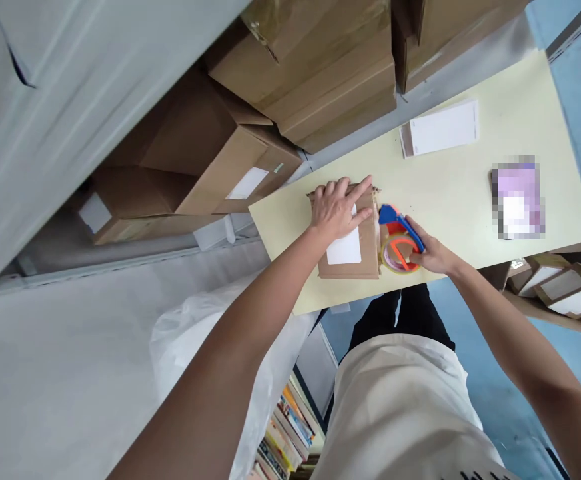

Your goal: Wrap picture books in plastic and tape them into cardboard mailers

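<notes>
Cardboard box (369,241) at 8 o'clock on table (455,193); left hand (335,208) spread on top, not gripping. Right hand (431,253) grasps tape dispenser (404,227) at box's 3 o'clock. From here, box looks light, stiff, crushable: best held by opposite sides.

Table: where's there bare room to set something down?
Widest on the table: between the dispenser, white papers and pixelated item. Also the far right corner, beyond the pixelated item. Left of the box, a strip partly under the left forearm. Crowded: at the box, left hand on top, right hand holding the dispenser close beside it.
</notes>
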Demonstrator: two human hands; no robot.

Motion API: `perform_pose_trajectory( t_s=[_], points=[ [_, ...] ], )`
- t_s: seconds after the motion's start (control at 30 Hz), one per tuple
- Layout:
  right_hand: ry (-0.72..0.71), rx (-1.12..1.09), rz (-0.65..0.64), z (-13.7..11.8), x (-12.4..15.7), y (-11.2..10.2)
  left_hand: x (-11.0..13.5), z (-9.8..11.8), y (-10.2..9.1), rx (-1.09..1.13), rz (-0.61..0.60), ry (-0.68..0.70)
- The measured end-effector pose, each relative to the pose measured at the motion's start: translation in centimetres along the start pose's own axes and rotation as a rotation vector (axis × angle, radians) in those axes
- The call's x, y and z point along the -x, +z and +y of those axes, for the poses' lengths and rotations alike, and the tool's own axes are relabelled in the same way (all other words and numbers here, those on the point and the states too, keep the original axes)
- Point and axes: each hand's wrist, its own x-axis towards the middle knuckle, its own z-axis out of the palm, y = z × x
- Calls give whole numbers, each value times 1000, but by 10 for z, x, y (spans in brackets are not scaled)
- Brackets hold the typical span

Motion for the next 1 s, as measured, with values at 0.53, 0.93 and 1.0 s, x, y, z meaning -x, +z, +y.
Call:
perform_pose_trajectory(
  t_s=[0.53,0.93,1.0],
  points=[
    [101,-246,115,18,57,74,8,-24,23,99,168,-359],
    [105,-234,-205,-58,-43,-59,1,-39,-17,164,-283,-24],
    [104,-226,-209,-57,-43,-58,-10,-43,-16,180,-364,-22]
  ],
)
